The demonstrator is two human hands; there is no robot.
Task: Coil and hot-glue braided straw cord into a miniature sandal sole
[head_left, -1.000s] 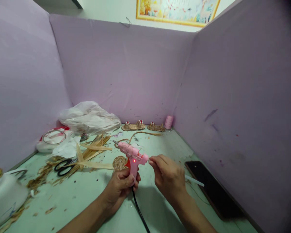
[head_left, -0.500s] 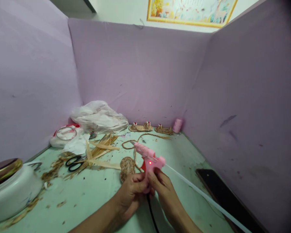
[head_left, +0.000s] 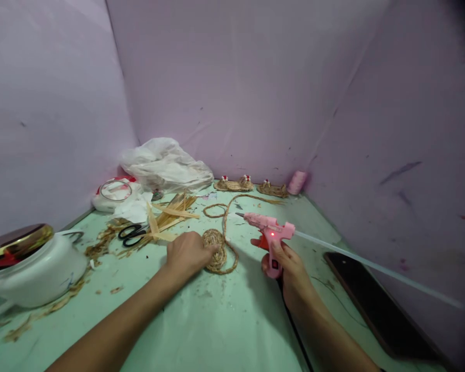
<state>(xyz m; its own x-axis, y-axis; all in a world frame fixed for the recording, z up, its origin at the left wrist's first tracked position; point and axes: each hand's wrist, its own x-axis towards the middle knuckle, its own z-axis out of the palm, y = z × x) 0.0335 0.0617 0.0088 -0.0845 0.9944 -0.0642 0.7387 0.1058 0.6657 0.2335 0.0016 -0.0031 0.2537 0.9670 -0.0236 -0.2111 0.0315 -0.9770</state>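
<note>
My right hand (head_left: 290,268) is wrapped round the handle of a pink hot glue gun (head_left: 269,223), its red light lit and its nozzle pointing left. A long translucent glue stick (head_left: 356,264) sticks out of the gun's back, and a black cord hangs below. My left hand (head_left: 189,252) is closed at the left edge of an oval coil of braided straw rope (head_left: 216,250), thumb on top and the other fingers mostly hidden. From the coil, the loose rope (head_left: 225,219) curves away toward the back of the table. A gap separates nozzle and coil.
Black-handled scissors (head_left: 132,235) lie beside dry straw strips (head_left: 174,214). A white pot (head_left: 42,274) stands at left, a dark phone-like slab (head_left: 375,305) at right. Along the back are a plastic bag (head_left: 166,165), small woven slippers (head_left: 234,185) and a pink thread spool (head_left: 296,182). Purple partitions surround the table.
My left hand has left the glue gun and taken hold of the rope coil. The gun has moved right in my right hand. The view has tilted down.
</note>
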